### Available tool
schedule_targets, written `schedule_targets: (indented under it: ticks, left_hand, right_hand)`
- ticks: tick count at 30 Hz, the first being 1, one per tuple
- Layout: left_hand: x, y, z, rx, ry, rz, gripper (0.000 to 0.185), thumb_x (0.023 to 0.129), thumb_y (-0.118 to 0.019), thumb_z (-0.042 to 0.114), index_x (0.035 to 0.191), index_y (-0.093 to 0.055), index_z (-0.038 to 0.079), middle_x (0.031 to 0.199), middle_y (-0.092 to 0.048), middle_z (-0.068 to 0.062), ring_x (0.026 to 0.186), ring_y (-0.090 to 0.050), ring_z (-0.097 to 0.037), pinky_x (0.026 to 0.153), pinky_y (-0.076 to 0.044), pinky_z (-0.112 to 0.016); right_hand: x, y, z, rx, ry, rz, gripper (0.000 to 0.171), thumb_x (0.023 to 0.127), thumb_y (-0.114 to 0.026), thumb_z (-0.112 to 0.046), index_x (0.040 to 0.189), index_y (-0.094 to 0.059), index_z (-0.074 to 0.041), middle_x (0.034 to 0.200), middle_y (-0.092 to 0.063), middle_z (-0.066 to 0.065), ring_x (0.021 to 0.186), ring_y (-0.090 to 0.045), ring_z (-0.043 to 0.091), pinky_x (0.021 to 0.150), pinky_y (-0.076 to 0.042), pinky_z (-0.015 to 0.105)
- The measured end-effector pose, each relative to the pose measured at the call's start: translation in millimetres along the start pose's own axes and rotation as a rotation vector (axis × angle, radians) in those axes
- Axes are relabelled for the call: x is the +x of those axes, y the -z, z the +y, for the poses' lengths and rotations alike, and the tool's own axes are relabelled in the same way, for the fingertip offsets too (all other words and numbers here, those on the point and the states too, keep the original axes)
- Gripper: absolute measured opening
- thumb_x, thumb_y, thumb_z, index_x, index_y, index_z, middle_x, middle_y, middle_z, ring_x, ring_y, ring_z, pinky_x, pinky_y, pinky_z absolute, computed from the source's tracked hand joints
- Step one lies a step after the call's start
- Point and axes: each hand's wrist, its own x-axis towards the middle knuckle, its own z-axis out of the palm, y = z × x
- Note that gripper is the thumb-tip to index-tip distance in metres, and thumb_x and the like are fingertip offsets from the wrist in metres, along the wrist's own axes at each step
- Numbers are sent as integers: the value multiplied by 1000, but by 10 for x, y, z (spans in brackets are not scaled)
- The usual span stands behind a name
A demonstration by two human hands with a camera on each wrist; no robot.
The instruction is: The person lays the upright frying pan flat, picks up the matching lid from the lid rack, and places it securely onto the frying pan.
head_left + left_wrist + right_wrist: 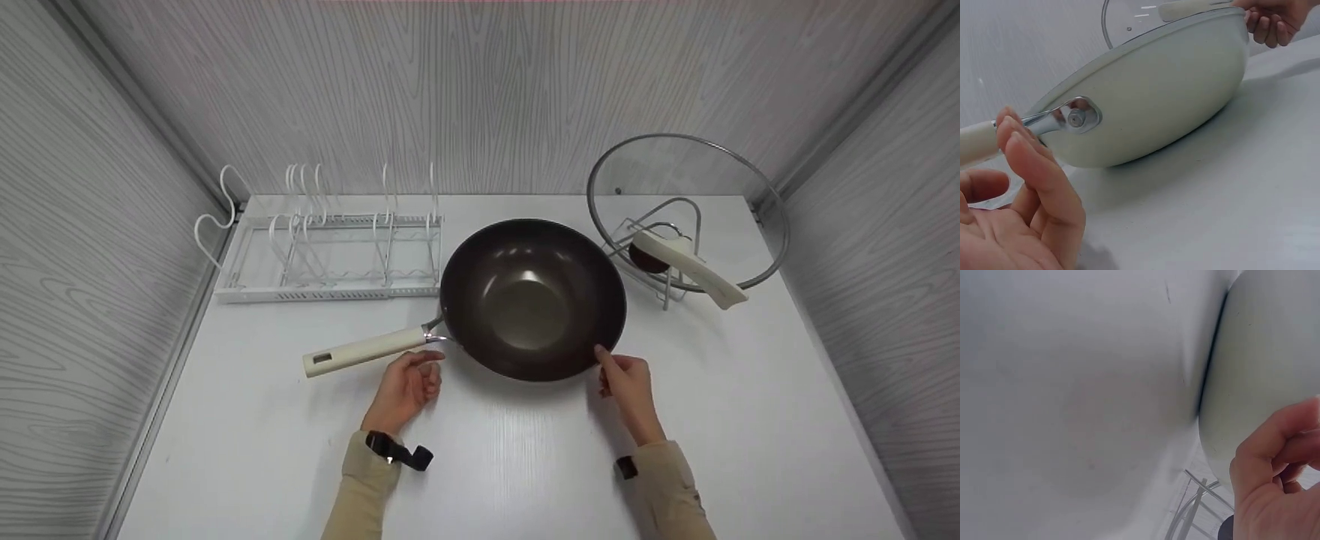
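A wok [532,300] with a dark brown inside and a pale outside [1157,90] sits on the white table, its cream handle [367,352] pointing left. At the wok's near right rim my right hand [628,386] pinches the edge, thumb on top and the other fingers curled below. My left hand [409,390] is just in front of the handle's metal joint [1075,115], palm turned up and fingers loosely bent, holding nothing. In the right wrist view, the right hand [1278,467] is against the wok's pale side.
A white wire rack [337,289] with upright loops stands at the back left. At the back right, a glass lid [679,139] with a cream handle [690,266] leans on a wire stand [697,217]. Grey wood-grain panels [450,90] enclose the table [487,465] behind and at both sides.
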Motion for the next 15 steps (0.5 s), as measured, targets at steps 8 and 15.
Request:
schedule_targets:
  ticks: [8, 15]
  left_hand:
    - [-163, -136, -25, 328, -1, -62, 36, 106, -36, 24, 111, -59, -2, 74, -60, -6, 61, -55, -16, 55, -44, -25]
    - [-341, -383, 3, 651, -120, -104, 45, 106, -41, 35, 119, -53, -7, 77, -61, -9, 62, -55, -19, 58, -49, -29]
  right_hand:
    - [-142, 72, -112, -10, 56, -60, 41, 102, -57, -21, 72, -57, 6, 61, -53, 12, 51, -52, 19, 52, -54, 35]
    - [-363, 48, -287, 77, 167, -60, 33, 104, -51, -9, 80, -57, 14, 62, -52, 14, 49, -51, 17, 48, -51, 28]
